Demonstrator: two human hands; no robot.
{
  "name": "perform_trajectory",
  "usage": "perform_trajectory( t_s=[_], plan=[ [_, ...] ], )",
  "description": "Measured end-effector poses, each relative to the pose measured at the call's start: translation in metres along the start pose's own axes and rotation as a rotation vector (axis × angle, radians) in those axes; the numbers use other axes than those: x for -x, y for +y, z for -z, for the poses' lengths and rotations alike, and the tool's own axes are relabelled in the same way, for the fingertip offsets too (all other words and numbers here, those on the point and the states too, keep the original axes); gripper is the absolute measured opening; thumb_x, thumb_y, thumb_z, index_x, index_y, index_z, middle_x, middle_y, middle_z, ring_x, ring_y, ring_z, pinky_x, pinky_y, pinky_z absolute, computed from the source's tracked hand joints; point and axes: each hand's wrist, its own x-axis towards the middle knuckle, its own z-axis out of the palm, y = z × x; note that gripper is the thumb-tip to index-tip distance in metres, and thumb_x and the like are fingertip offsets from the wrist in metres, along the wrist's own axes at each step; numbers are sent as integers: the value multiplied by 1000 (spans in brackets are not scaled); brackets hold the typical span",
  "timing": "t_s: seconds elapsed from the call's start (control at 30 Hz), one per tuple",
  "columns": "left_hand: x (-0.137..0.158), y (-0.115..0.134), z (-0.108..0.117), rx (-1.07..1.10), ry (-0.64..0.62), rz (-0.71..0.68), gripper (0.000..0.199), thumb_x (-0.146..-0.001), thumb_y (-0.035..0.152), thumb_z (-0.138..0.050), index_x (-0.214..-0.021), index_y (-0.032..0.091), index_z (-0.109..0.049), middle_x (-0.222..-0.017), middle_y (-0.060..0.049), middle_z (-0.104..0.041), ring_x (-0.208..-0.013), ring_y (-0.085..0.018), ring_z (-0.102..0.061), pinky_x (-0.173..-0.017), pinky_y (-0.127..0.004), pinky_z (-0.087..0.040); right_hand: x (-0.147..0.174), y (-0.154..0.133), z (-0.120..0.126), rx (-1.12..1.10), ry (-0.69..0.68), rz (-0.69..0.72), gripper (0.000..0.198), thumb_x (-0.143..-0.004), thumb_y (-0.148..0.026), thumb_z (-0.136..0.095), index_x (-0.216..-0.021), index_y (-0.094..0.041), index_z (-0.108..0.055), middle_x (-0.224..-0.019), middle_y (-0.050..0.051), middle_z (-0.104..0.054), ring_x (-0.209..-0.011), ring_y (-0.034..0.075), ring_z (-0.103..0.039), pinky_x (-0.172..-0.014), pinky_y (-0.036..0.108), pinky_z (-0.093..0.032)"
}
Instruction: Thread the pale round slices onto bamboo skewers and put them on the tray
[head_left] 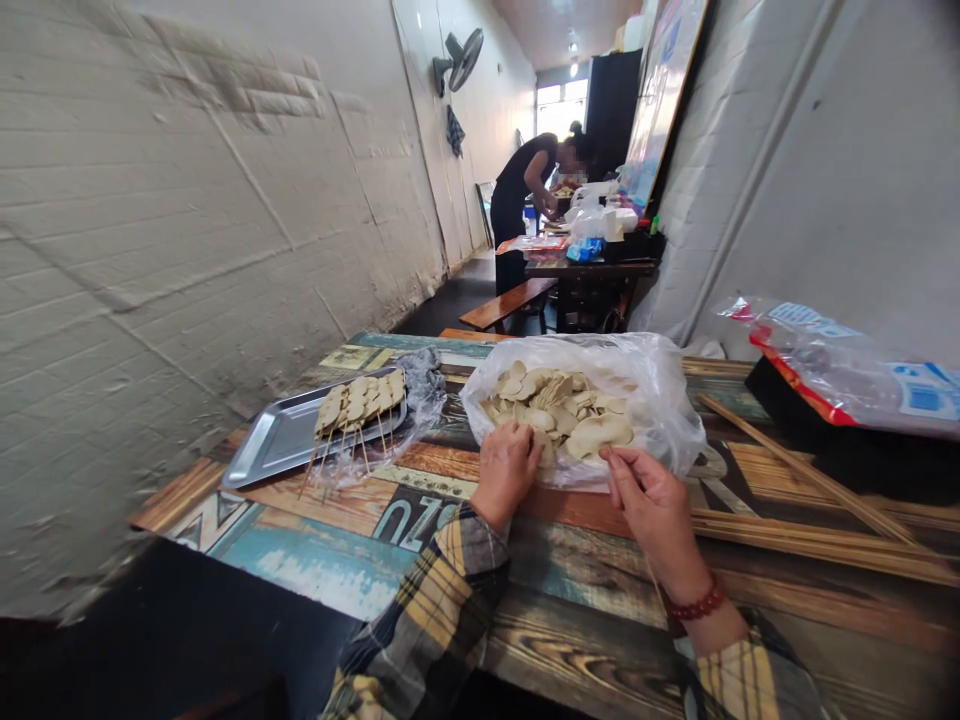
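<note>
A clear plastic bag (pixel 664 385) lies spread wide on the table, holding a heap of pale beige, thin flat slices (pixel 559 395). At the bag's near left edge is my left hand (pixel 506 465), its fingers curled down against the slices; whatever they grip is hidden. My right hand (pixel 652 500) is at the near right of the heap, thumb and forefinger pinched on a thin wooden skewer (pixel 658 588), which shows partly below the palm. To the left, skewered slices (pixel 364 400) lie in rows on a metal tray (pixel 274 440), their sticks pointing toward me.
Bundled wooden skewers (pixel 817 545) lie at the right, with one bundle slanting across. Behind them sits a black tray with plastic packaging (pixel 862 370). Crumpled clear film (pixel 424 390) touches the metal tray. Farther back, a person (pixel 525 185) bends over another table (pixel 592 268) beside a bench (pixel 510 303).
</note>
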Motion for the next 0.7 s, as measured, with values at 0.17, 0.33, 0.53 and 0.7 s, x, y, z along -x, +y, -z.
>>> perform_trajectory(
  t_s=[0.17,0.33,0.53,0.7],
  plan=[
    [1,2,0,-58,-41,10,25,-78,40,-64,-89,18,-60,-97,-10,-58,-93,-25,-54,-76,-35,-38,1,3,-3,13,-35,22,36,-88,-48,-50,-92,-15,-65,-48,-6,-46,-45,12,-42,-47,24,-34],
    [-1,3,-3,12,-42,-15,9,-80,26,-61,-85,19,-60,-94,-7,-58,-94,-23,-53,-77,-33,-37,1,3,-4,4,-56,27,32,-88,-46,-50,-90,-17,-64,-48,-7,-46,-46,12,-43,-48,24,-35],
    [-3,2,-8,64,-7,-11,7,-81,25,-58,-87,20,-59,-91,-6,-60,-92,-23,-53,-78,-34,-37,0,7,-6,4,-34,8,37,-86,-52,-51,-89,-17,-64,-47,-6,-47,-45,12,-44,-47,24,-34],
    [-1,3,-14,39,-21,-18,22,-81,25,-58,-102,20,-60,-97,-8,-62,-96,-25,-52,-82,-36,-37,-1,5,-7,39,-40,17,40,-85,-54,-51,-87,-17,-65,-47,-6,-47,-45,13,-45,-48,25,-36]
  ],
)
